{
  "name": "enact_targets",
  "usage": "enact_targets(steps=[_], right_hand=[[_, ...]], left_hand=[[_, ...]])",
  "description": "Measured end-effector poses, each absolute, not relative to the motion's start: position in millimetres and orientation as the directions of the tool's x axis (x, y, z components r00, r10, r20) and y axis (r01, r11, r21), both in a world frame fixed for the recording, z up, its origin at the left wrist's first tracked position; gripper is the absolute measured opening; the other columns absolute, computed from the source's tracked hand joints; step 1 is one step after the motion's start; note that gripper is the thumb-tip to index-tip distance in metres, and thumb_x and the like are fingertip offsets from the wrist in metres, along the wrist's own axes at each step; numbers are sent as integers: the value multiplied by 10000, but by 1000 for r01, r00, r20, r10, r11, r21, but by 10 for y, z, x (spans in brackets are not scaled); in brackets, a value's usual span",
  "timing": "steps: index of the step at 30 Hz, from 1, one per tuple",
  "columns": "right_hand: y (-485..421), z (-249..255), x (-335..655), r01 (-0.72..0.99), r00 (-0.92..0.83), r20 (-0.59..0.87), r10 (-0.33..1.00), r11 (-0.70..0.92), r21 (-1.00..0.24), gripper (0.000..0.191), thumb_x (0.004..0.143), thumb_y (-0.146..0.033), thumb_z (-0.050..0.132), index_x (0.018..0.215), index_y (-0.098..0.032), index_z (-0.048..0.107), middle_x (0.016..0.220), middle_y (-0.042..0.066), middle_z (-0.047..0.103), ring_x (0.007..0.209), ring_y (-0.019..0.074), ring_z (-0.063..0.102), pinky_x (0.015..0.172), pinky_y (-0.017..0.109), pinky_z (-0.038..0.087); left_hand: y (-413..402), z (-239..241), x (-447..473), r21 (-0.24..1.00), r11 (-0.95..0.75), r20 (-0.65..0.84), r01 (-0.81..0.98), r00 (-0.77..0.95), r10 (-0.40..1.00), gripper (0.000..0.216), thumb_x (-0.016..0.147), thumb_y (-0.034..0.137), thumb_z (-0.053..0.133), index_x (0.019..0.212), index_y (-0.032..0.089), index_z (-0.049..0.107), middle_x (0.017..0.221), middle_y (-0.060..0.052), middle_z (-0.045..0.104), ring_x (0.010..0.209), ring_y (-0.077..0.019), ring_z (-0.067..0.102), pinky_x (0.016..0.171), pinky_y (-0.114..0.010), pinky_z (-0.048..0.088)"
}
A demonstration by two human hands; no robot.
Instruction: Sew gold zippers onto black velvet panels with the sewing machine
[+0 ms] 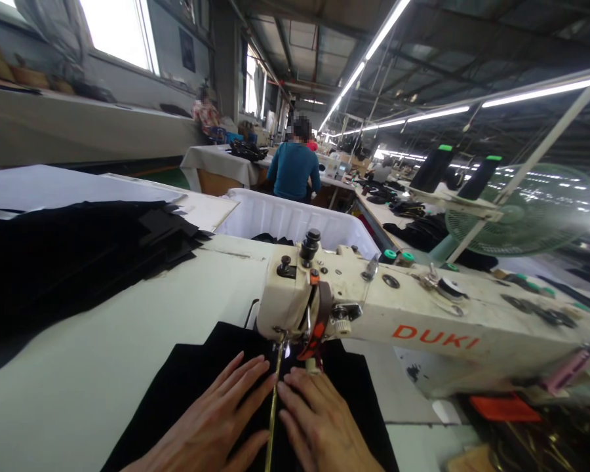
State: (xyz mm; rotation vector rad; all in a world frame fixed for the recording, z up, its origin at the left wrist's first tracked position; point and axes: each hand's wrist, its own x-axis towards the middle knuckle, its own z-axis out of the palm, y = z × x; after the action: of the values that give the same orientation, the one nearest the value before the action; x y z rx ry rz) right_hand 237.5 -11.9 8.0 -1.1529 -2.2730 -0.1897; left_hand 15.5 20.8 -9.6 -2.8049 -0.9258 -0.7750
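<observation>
My left hand (211, 419) lies flat with fingers stretched out on a piece of black fabric (187, 380), just left of a gold zipper strip (273, 406). My right hand (319, 423) lies flat on the same fabric on the strip's right side, fingertips close to the presser foot. The strip runs between my hands up to the needle of a white DUKI sewing machine (413, 314). Neither hand grips anything.
A pile of black cut pieces (69, 262) lies on the table at the left. A white bin (285, 219) stands behind the machine. A green fan (526, 216) and thread cones (435, 167) are at the right. A person in a blue top (294, 170) sits ahead.
</observation>
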Motion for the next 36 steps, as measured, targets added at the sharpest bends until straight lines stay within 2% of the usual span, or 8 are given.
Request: enact_targets(steps=[5,10,15,21,29,36], right_hand=[[-75,32,2404,776,-504,562,655,630,-37,303,1020,-267,426,1177,-187,673,1188,37,717,1090,173,684,1061,329,471],[-56,20,2421,762,-557,514,652,648,4,286,1006,-266,468,1193,-168,660,1208,30,708,1113,171,674,1076,322,454],[-53,20,2422,763,-549,541,637,646,13,291,1010,-259,451,1203,-168,650,1198,18,713,1096,166,682,1072,320,459],[-52,28,2419,764,-560,515,649,645,18,308,1018,-259,424,1208,-165,648,1205,14,710,1086,179,686,1058,344,470],[-49,41,2412,764,-567,501,654,644,25,301,1013,-260,438,1211,-159,642,1198,18,714,1088,183,685,1063,344,470],[-50,-28,2420,770,-557,493,668,638,5,340,1016,-271,444,1320,-193,575,1256,-12,684,1098,184,675,1055,378,489]], left_hand=[[225,-53,170,104,-817,483,567,689,540,689,909,403,607,1531,307,326,1423,-42,573,1253,-272,587,1069,-383,485],[247,-34,177,118,-820,476,560,693,542,697,921,422,597,1541,314,298,1427,-34,567,1254,-274,586,1047,-379,508],[256,-2,187,63,-820,476,569,705,526,770,911,441,605,1563,263,237,1429,-68,552,1252,-296,584,1021,-422,524],[280,27,182,-34,-829,465,559,743,482,763,908,449,601,1554,216,268,1398,-88,580,1224,-293,607,1004,-424,531],[280,10,158,17,-831,443,556,741,505,744,868,412,656,1526,258,346,1375,-86,609,1218,-296,613,1047,-438,497],[294,29,156,71,-850,435,522,750,498,784,882,388,662,1551,259,274,1402,-65,588,1245,-285,592,1085,-456,453]])
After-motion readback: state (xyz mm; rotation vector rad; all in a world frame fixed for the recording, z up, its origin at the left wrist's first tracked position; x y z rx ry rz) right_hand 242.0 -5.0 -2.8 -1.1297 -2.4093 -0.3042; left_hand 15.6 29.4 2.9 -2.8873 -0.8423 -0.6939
